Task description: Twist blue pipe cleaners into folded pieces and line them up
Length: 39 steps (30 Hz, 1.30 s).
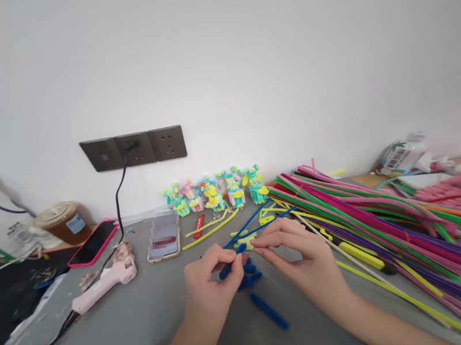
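Note:
My left hand [215, 274] pinches a short blue pipe cleaner piece [241, 248] between thumb and index finger. Just to its right, my right hand [297, 249] has its thumb and fingertips drawn together; anything between them is too small to make out. Below the fingertips lie several short blue pieces [251, 277] on the grey mat, and a longer blue piece [270, 312] rests nearer to me. Behind my hands are long blue stems [259, 219] and light yellow pieces [246, 239].
Colourful pipe cleaners [378, 219] spread across the right, with a yellow cutter [361, 255] among them. Small figures [214, 192] line the wall. Leftward are a phone [164, 238], a pink glue gun [104, 286] with a cord, a pink-cased phone [94, 242] and a drink cup [63, 222].

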{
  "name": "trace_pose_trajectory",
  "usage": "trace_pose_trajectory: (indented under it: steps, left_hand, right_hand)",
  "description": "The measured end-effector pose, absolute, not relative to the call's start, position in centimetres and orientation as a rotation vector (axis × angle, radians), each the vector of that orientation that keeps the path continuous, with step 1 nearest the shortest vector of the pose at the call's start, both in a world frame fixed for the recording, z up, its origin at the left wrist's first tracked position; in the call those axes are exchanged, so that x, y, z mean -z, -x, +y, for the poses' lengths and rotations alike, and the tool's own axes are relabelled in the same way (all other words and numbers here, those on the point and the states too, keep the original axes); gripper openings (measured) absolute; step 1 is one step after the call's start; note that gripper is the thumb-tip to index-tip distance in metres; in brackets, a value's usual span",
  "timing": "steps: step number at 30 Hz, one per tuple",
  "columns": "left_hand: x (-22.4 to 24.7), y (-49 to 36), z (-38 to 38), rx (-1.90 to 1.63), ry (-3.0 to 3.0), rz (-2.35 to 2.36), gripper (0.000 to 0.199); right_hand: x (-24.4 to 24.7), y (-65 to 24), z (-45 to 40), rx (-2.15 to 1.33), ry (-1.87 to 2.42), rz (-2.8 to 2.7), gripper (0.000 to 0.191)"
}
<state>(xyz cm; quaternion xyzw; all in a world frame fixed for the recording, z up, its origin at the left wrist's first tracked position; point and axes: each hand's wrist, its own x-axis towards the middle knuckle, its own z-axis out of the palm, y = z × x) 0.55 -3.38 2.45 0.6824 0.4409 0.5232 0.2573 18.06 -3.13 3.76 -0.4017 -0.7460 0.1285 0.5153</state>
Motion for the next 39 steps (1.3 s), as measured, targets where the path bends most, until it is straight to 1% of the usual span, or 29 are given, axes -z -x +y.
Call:
trace_pose_trajectory:
  steps: [6,11,18,24,29,35,39]
  left_hand:
    - [-2.6,-0.6,-3.6,-1.407,-1.713,1.150,0.014]
    - [-2.4,-0.9,-3.5,-1.423,-1.625,1.019,0.012]
    - [-2.2,-0.4,-3.3,-1.500,-1.901,0.958,0.011]
    - [-2.8,-0.2,-3.2,-1.516,-2.111,0.914,0.013]
    - [-2.8,0.0,-3.2,-1.511,-2.167,0.906,0.013]
    - [-2.6,0.1,-3.1,-1.505,-2.191,0.888,0.013]
    - [-2.7,-0.1,-3.1,-1.526,-2.202,0.905,0.013]
  right_hand:
    - [-3.6,-18.0,-3.1,-0.075,0.910,-1.897,0.018]
    - [-3.6,-17.9,-2.9,-0.040,0.874,-1.929,0.019]
    - [-3.8,-18.1,-2.8,-0.224,0.859,-1.870,0.014]
    - [-4.1,-18.6,-2.8,-0.299,0.814,-1.876,0.011]
    - [-4.3,-18.7,-2.8,-0.419,0.809,-1.868,0.009]
    - [-4.6,-18.6,-2.4,-0.666,0.778,-1.811,0.011]
    - [-4.3,-18.4,-2.3,-0.672,0.773,-1.782,0.010]
